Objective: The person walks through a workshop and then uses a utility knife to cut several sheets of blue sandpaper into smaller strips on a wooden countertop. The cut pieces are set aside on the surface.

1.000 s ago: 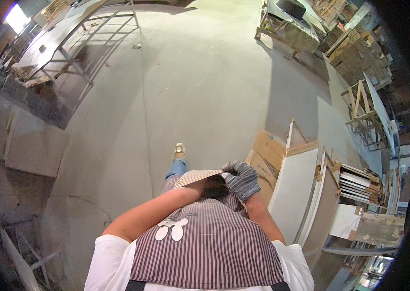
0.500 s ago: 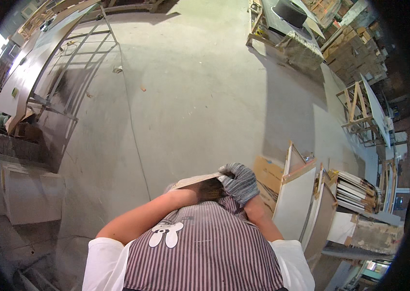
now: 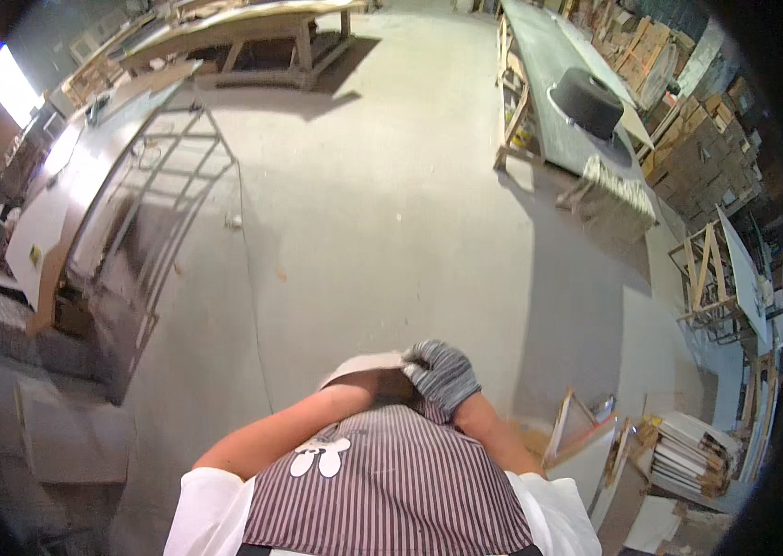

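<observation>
In front of my belly, my right hand (image 3: 447,378) wears a grey knitted glove. Its fingers are closed on the edge of a pale, thin, curved piece (image 3: 364,363); whether that is cloth or sheet I cannot make out. My left forearm (image 3: 303,412) is bare and reaches in under the pale piece, which hides the left hand and its fingers. A dark hollow shows between the piece and my striped apron (image 3: 391,482), which has a white rabbit-like patch (image 3: 320,456).
A long table (image 3: 544,111) with a black round tub (image 3: 588,102) stands far right. At left are a pale-topped table (image 3: 53,218) and a metal frame (image 3: 174,176). White panels (image 3: 688,454) are stacked near right. A cable (image 3: 252,306) crosses the grey floor.
The view has tilted up, showing more of the far room, including a wooden table. My hands stay together at the pale piece, the right one still gripping its edge.
</observation>
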